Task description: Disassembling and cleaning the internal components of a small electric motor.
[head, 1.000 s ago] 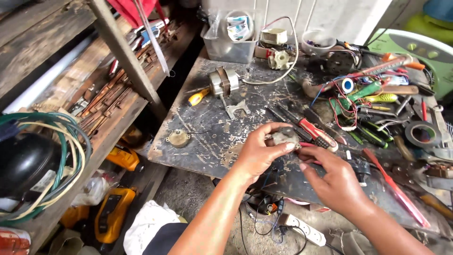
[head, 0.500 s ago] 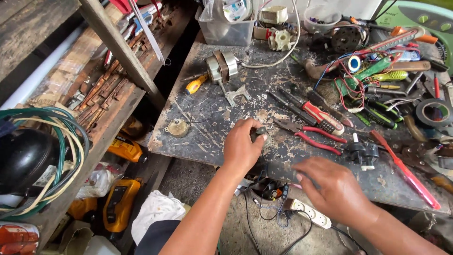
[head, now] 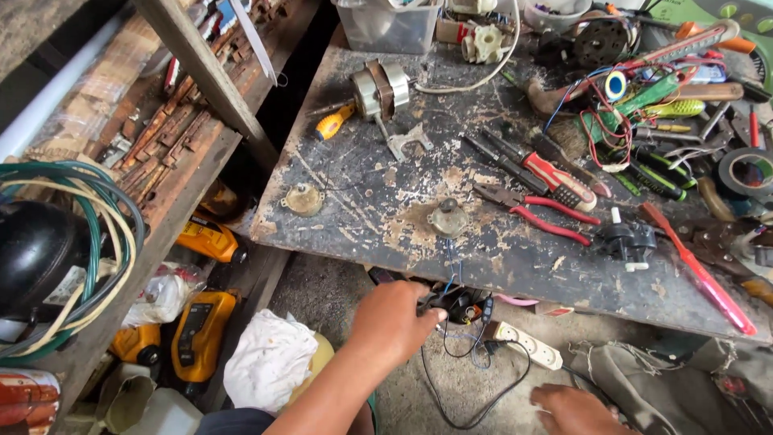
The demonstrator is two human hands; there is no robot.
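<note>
1. A person's left hand [head: 392, 322] reached below the front edge of a scarred, paint-flecked counter [head: 362, 217], its grip pressed together around a small dark part [head: 451, 302] trailing thin blue and black wires [head: 455, 354]; what the part was could not be made out clearly.
2. The right hand [head: 573, 408] hung lower, near the floor, just beside a white power strip [head: 525, 344]; whether its grip was spread or closed could not be told, as the fingers were partly cut off by the frame.
3. On the counter directly above the left hand lay a small round metal piece [head: 448, 217], with red-handled pliers [head: 538, 213] and a red-and-black screwdriver [head: 541, 171] to its right.
4. A black knob-shaped part [head: 630, 239] sat further right, near a red-handled tool [head: 699, 270].
5. A yellow meter [head: 198, 334] and a white cloth [head: 270, 358] lay on the floor at left.
</note>
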